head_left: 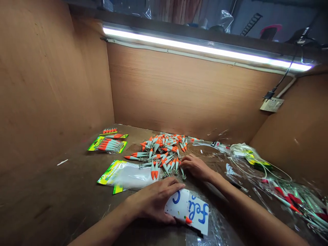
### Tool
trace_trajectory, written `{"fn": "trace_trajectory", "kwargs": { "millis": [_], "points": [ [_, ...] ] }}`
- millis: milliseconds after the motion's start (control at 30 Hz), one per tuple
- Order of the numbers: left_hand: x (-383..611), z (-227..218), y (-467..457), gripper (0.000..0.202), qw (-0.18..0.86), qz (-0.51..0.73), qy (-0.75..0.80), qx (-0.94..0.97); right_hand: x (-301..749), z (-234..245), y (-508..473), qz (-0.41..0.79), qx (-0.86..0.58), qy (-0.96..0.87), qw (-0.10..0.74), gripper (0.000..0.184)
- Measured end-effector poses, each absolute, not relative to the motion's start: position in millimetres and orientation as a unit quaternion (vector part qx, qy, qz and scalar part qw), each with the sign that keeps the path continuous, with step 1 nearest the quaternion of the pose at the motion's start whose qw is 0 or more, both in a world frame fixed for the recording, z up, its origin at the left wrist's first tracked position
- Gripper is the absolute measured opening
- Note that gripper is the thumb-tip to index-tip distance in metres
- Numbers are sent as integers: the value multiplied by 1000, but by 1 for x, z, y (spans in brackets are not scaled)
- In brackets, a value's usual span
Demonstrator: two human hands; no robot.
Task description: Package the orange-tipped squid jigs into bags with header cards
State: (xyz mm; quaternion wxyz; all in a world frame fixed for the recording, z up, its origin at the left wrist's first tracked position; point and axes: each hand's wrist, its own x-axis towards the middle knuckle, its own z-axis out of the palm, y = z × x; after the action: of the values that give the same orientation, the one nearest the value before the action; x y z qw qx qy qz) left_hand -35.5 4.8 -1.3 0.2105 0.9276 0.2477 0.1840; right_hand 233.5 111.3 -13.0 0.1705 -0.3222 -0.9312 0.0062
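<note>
My left hand (pixel 160 200) lies along the left edge of a white card (pixel 200 208) with blue handwriting, its thumb and forefinger apart; its other fingers are hidden. A small orange tip (pixel 188 220) shows on the card's lower edge. My right hand (pixel 196 166) has its fingers bent down at the near right side of a heap of squid jigs (pixel 164 145), pale with orange noses and wire hooks. One squid jig (pixel 182 172) shows under those fingertips. Left of my hands are clear bags (pixel 137 174) with yellow-green headers, two squid jigs (pixel 154 169) lying on top.
Filled packs (pixel 109 144) of jigs lie at the back left. At right are a plastic bag (pixel 241 150) with white cord, and red and pale jigs (pixel 294 201) among clear plastic. A lamp (pixel 205 48) runs above the back wall; a socket (pixel 272 104) hangs right.
</note>
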Motion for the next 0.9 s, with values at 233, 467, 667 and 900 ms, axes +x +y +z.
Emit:
{"fn": "trace_trajectory", "kwargs": {
  "millis": [233, 467, 667, 900],
  "points": [
    [-35, 4, 5, 87, 166, 157, 283, 932, 242, -6, 112, -27, -344, -927, 149, 14],
    [-40, 8, 14, 87, 139, 190, 347, 908, 273, 2, 51, 84, -429, -855, 280, 11],
    [-40, 5, 20, 79, 125, 194, 362, 903, 279, 8, 37, 106, -413, -841, 332, 17],
    [-39, 8, 20, 77, 109, 192, 380, 898, 283, 21, 24, 74, -368, -882, 285, 15]
  ]
}}
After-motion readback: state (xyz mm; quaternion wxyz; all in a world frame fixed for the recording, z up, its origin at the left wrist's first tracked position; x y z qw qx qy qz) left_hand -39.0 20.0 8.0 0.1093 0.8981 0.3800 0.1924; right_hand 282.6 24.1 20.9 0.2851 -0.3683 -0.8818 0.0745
